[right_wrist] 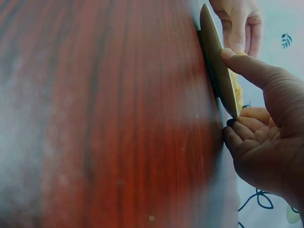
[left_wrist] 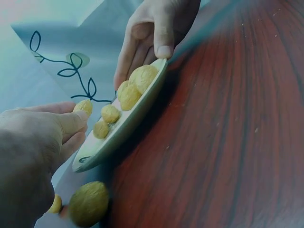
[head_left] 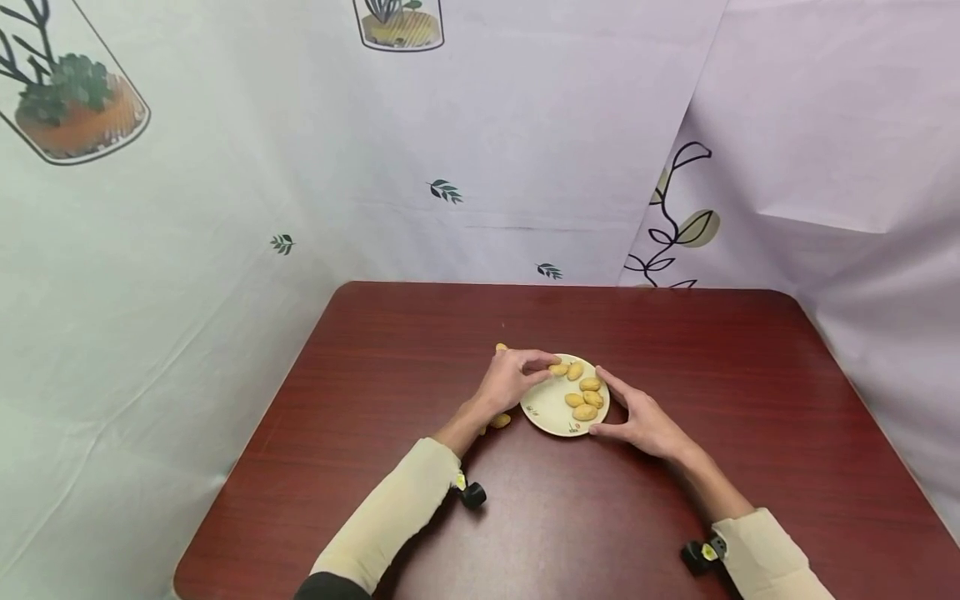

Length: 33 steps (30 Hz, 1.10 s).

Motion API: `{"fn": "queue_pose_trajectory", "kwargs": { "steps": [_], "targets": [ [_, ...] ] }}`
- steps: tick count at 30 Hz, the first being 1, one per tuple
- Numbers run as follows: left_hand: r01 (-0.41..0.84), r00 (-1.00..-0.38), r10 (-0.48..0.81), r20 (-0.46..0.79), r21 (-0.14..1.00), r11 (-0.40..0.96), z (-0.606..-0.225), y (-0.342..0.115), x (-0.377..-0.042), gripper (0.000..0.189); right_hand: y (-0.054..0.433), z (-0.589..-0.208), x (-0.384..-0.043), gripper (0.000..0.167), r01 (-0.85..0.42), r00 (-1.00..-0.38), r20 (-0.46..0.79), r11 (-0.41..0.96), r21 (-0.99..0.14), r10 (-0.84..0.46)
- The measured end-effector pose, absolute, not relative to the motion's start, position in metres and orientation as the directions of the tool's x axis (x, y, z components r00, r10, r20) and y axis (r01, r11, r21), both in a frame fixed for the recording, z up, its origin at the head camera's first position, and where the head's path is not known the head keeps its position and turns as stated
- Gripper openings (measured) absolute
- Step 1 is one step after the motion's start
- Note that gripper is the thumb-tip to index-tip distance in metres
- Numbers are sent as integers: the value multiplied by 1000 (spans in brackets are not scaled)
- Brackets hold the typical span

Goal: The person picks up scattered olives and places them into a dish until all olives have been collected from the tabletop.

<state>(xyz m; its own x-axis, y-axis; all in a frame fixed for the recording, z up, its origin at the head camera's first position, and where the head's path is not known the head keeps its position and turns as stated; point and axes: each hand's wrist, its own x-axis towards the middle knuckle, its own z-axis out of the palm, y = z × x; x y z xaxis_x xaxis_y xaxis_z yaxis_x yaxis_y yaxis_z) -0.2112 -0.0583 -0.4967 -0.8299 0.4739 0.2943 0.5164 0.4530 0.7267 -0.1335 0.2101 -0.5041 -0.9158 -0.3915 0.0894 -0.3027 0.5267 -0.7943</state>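
A round cream plate (head_left: 549,415) with small printed marks lies on the table and holds several yellow-tan, wrinkled oval walnuts (head_left: 585,412). Over its left part, my left hand (head_left: 510,379) pinches a walnut (left_wrist: 82,107) between thumb and fingertips. From the right, my right hand (head_left: 645,423) holds the plate's rim, thumb at the near edge and fingers at the far side. Loose walnuts (head_left: 500,421) lie on the table left of the plate, partly hidden by the left hand and wrist. One of them, a larger-looking walnut (left_wrist: 89,204), shows below the plate in the left wrist view.
The dark red-brown wooden table (head_left: 600,517) has rounded far corners. White cloth (head_left: 487,125) printed with plants and leaves hangs behind it and at both sides. A black wrist camera (head_left: 472,496) sits on the left cuff, another black wrist camera (head_left: 697,557) on the right.
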Motion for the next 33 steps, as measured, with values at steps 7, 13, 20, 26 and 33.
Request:
{"fn": "queue_pose_trajectory", "kwargs": {
  "steps": [7, 13, 20, 26, 33],
  "targets": [
    [495, -836, 479, 267, 744, 449, -499, -50, -208, 22, 210, -504, -135, 103, -311, -915, 96, 531, -788, -392],
    [482, -837, 488, 246, 754, 447, -501, -47, -206, 22, 210, -504, -134, 103, -310, -916, 94, 537, -785, -390],
    [505, -815, 528, 238, 740, 445, -506, -44, -206, 22, 210, -504, -134, 103, -309, -916, 94, 535, -787, -390],
    [509, -816, 533, 225, 718, 475, -506, -42, -205, 20, 209, -504, -133, 103, -312, -914, 100, 525, -792, -392],
    [503, -820, 530, 217, 716, 484, -505, -41, -205, 19, 209, -505, -134, 103, -309, -915, 98, 524, -794, -392]
  ]
}}
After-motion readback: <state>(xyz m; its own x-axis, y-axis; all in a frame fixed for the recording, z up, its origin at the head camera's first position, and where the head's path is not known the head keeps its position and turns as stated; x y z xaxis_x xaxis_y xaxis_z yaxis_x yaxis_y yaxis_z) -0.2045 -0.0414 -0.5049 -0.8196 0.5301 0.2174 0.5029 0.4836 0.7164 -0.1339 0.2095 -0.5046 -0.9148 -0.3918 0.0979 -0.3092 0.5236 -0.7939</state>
